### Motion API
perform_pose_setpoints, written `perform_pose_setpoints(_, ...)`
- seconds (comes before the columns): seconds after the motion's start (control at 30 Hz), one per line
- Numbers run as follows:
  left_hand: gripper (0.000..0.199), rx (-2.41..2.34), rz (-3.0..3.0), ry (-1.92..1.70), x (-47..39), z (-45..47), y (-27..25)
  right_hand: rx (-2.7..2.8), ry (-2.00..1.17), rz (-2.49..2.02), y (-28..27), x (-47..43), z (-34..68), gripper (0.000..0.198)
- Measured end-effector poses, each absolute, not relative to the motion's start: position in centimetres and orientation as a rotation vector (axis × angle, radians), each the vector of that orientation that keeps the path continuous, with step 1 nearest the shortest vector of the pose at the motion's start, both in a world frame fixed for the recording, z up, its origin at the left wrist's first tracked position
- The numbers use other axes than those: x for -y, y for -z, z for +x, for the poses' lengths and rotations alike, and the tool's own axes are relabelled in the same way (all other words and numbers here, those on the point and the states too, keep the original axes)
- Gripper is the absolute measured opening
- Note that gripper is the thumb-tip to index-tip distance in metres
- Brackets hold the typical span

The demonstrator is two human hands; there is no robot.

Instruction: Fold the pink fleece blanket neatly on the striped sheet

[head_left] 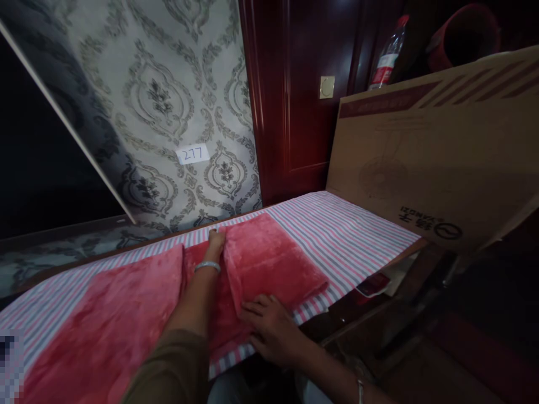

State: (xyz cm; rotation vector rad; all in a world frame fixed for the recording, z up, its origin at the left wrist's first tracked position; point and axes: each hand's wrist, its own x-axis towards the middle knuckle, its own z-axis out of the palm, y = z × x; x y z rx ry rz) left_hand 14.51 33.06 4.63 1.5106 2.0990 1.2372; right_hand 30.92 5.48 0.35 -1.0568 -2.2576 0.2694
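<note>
A red plush blanket [273, 258] lies partly folded, its right part doubled over in a squared panel and its left part spread toward me. Between these two parts runs a lower, darker strip of the same cloth. At the far end of the right panel's fold, my left hand [217, 242] is closed on the edge, its fingertips partly hidden. My right hand [272, 326] holds the near corner of that fold, fingers bent over the plush and thumb lower down. Beneath the blanket is a pink, grey and white striped cloth [345, 230].
A large cardboard box [438, 146] stands along the right end of the table. Behind it are a plastic bottle [386, 62] and a red round container [463, 36]. Patterned wall with a "277" paper label [192, 154] backs the table; a dark screen [50, 151] is left.
</note>
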Motion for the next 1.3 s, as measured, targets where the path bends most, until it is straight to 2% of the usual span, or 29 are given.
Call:
perform_pose_setpoints(0.13,0.064,-2.105,1.727,-1.104,-32.2,16.1,-6.7,2.179,-0.249,-1.087,-3.1,-6.9,33.4,0.031)
perform_pose_setpoints(0.27,0.059,-1.986,2.071,-0.896,-30.3,18.8,-6.3,2.121,-0.117,-1.369,-4.8,-10.0,35.2,0.054)
perform_pose_setpoints(0.4,0.069,-2.029,2.336,-0.417,-28.1,19.3,-3.5,2.352,-0.219,-1.444,-2.5,-11.7,34.8,0.070)
perform_pose_setpoints(0.53,0.071,-2.074,2.387,-0.304,-27.4,18.6,-2.0,2.382,-0.265,-1.435,0.0,-11.6,34.1,0.073)
perform_pose_setpoints(0.77,0.072,-1.956,2.247,-0.358,-28.0,18.7,-3.3,2.402,-0.294,-1.448,-0.6,-11.8,34.5,0.073)
perform_pose_setpoints(0.93,0.062,-1.901,2.139,-0.502,-26.8,17.4,-4.2,2.373,-0.375,-1.467,-1.8,-11.1,35.2,0.063)
perform_pose_setpoints(1.1,0.057,-1.937,1.971,-0.690,-24.6,14.7,-4.0,2.405,-0.445,-1.132,-1.6,-8.2,35.1,0.066)
perform_pose_setpoints(1.2,0.062,-1.889,1.887,-0.797,-23.9,14.2,-3.9,2.476,-0.383,-1.059,-1.1,-7.1,34.4,0.070)
perform_pose_setpoints(1.3,0.066,-1.830,1.821,-0.881,-23.6,14.7,-3.8,2.434,-0.333,-1.078,-0.5,-7.0,33.4,0.059)
